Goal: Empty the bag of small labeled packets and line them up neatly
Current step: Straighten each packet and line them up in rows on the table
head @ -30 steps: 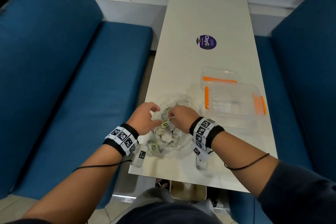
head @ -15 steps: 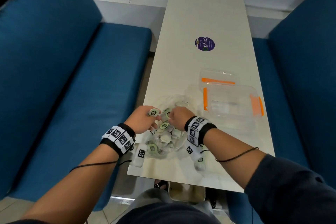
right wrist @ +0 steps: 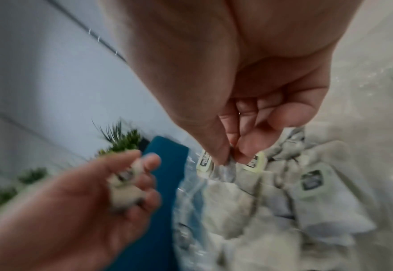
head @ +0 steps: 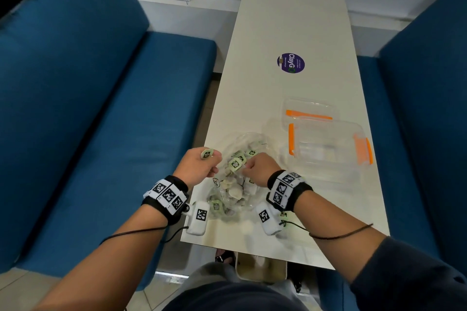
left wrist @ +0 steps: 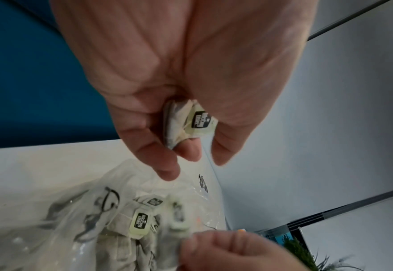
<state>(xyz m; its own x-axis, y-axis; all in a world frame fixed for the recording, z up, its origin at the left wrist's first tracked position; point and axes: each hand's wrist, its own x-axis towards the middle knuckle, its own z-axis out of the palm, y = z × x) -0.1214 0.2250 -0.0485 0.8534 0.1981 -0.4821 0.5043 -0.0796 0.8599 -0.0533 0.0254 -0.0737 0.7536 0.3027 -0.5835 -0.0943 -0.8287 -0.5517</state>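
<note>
The left hand (head: pixel 195 165) curls its fingers round one small packet (left wrist: pixel 191 123) (pale label showing), raised just left of the clear bag (head: pixel 235 184); the bag lies on the white table (head: pixel 290 20), full of packets; the right hand (head: pixel 260 169) pinches the bag's plastic; a clear orange-latched container (head: pixel 328 149) stands further right.

The place looked like a café or canteen booth: a long white table (head: pixel 290 20) stood between two blue padded benches (head: pixel 101 108), its far edge against a white wall, with a round purple brand sticker (head: pixel 290 63) on it.
</note>
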